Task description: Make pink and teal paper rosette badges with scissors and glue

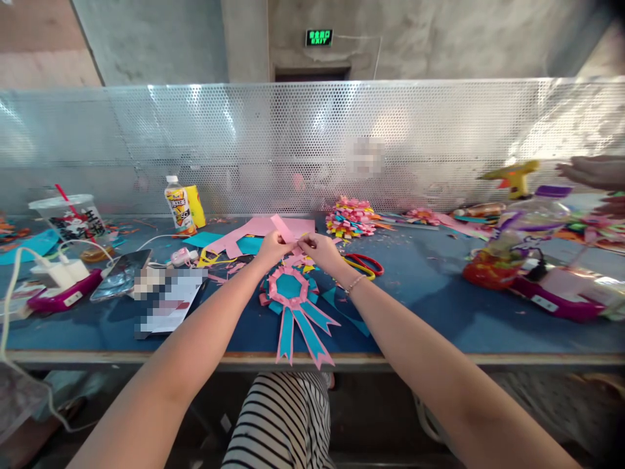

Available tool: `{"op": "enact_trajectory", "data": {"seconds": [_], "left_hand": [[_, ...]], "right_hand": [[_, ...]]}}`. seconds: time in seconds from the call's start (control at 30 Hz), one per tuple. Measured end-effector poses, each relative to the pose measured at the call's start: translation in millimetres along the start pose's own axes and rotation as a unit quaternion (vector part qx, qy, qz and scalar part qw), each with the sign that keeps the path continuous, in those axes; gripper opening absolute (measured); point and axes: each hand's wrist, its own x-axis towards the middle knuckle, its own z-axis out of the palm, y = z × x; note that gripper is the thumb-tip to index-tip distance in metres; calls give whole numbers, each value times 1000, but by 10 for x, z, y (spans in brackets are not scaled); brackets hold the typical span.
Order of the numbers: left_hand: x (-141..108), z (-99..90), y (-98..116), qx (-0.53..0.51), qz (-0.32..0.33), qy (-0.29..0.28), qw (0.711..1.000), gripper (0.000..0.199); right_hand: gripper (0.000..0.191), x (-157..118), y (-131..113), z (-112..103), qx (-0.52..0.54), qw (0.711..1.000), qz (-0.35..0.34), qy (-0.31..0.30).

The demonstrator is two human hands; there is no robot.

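Observation:
My left hand is closed on a pink paper strip, which sticks up past its fingertips. Right beside it, my right hand has its fingers pinched together at the strip's lower end; what exactly lies between them is too small to tell. Just below both hands, a pink and blue paper rosette lies flat, its forked ribbon tails reaching over the table's front edge. Behind the hands are pink paper sheets. Red and yellow scissor handles lie beside my right wrist.
A phone, drink bottle and plastic cup stand or lie left. A paper flower ball sits behind. On the right are a clear bottle, yellow glue gun, power strip and another person's hands.

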Motion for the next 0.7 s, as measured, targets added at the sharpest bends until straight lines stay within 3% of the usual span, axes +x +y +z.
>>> {"op": "enact_trajectory", "data": {"seconds": [0.2,0.33,0.7], "left_hand": [[-5,-10,-1,2,-18,-21,1000,10],[-19,6,21,-13,-45,-7,999,6],[3,32,-74,-76,-35,-10,996,2]], "right_hand": [[9,-3,-60,-2,-63,998,-28,-2],[9,-2,-77,20,-85,996,-28,11],[15,7,-58,70,30,998,50,31]]}}
